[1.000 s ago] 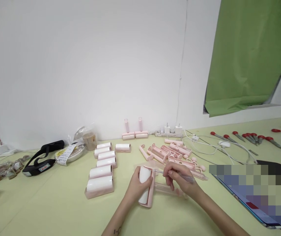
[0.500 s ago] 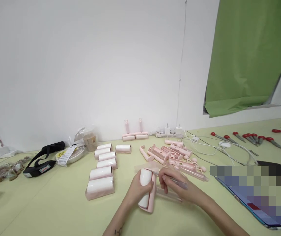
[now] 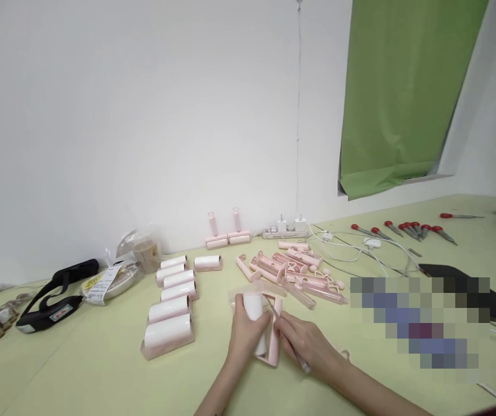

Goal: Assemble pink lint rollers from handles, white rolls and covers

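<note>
My left hand is wrapped round a white lint roll in a pink frame, which lies on the pale green table. Right beside it, my right hand pinches a thin metal tool whose tip touches the pink frame's right side. A clear plastic cover lies just behind the roll.
Several white rolls in pink holders are lined up to the left. A heap of pink handles lies behind. Two assembled rollers, a power strip, red-handled screwdrivers, a black strap, and a blurred-out tablet are also on the table.
The view has shifted, so everything sits further left. My right hand has come closer to my left, turning the tool's tip down against the pink frame. My left hand keeps its hold.
</note>
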Demonstrator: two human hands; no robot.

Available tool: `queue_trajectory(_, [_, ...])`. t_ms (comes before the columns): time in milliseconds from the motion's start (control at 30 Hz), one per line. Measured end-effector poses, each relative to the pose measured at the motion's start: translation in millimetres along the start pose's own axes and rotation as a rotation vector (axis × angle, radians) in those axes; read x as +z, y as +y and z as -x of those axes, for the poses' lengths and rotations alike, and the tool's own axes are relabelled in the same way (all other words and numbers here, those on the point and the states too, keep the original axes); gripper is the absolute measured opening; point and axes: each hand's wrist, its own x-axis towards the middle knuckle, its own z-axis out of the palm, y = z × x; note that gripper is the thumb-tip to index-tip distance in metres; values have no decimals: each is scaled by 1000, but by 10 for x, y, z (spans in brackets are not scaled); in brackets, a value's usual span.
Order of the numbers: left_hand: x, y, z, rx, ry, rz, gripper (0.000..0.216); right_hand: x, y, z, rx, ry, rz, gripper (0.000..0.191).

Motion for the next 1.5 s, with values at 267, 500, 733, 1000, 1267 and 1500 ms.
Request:
queue_trajectory(267, [-257,146,-52,26,62,-384,28,-323,52,-193,332,50,-459,23])
queue_trajectory(500, [-424,200,-46,36,74,-557,23,-411,17,-481,283,-32,-893,27])
queue_trajectory(733, [-461,203,-35,35,82,-590,23,-309,94,-506,252,-26,-934,28])
queue_trajectory(1000, [-455,198,-48,37,101,-572,23,-266,81,-462,264,-19,-1010,28])
queue_trajectory(1267, [-456,154,-64,-5,94,-607,26,-180,51,-445,286,9,-1049,27])
queue_trajectory(1500, [-459,138,-59,9,72,-620,26,-166,78,-437,322,-14,-1077,25])
